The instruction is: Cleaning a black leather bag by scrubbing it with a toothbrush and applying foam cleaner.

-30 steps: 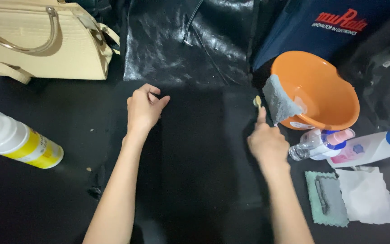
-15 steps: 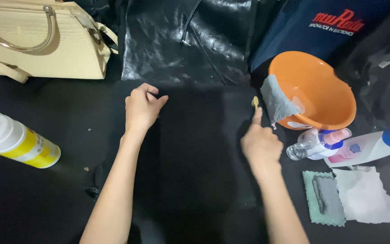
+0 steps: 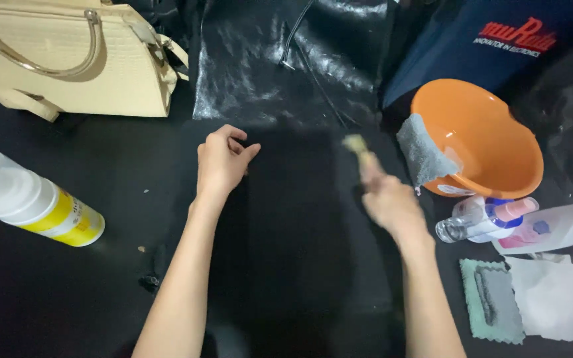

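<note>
Black leather-like sheet (image 3: 300, 59): glossy and creased at its far part, where it catches the light; duller and darker near the left hand (image 3: 222, 161). Counter (image 3: 48, 298): matt black. Cream handbag (image 3: 67, 59): fine woven-looking texture, smooth shiny metal handle. Orange bowl (image 3: 485, 132): smooth, slightly glossy plastic. Grey cloth (image 3: 422, 154) on its rim: soft, napped. White spray bottle (image 3: 28, 202): smooth plastic. White wipe (image 3: 555, 298): thin, matt, wrinkled.

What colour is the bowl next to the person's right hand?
Orange. The bowl shows clearly in the head view, with a grey cloth draped over its rim.
</note>
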